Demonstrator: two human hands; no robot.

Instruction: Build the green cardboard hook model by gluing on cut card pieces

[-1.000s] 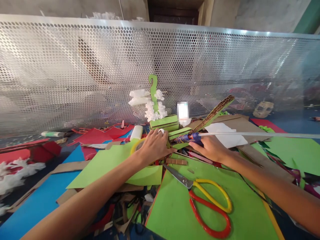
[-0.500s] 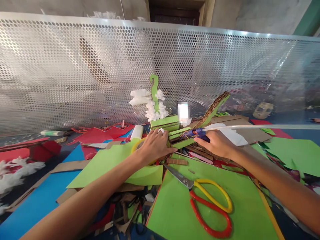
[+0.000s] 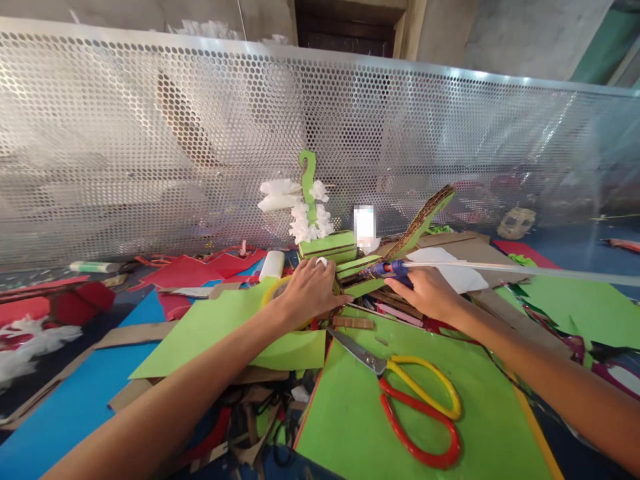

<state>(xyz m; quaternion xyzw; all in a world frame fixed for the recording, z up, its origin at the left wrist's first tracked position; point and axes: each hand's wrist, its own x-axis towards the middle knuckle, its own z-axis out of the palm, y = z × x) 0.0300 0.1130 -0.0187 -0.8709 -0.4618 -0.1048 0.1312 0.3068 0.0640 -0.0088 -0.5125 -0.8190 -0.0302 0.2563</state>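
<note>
The left hand (image 3: 311, 291) is lying flat just left of the green cardboard piece (image 3: 361, 275), fingers spread and pressing down, gripping nothing. The right hand (image 3: 430, 291) is sitting just right of that piece, fingers closed around the glue gun (image 3: 390, 269), nozzle touching the cardboard. Scissors (image 3: 410, 400) are lying below it on the green sheet (image 3: 400, 427). Risk: hot glue reaching the nearby left fingers, or the cardboard shifting under uneven pressure.
</note>
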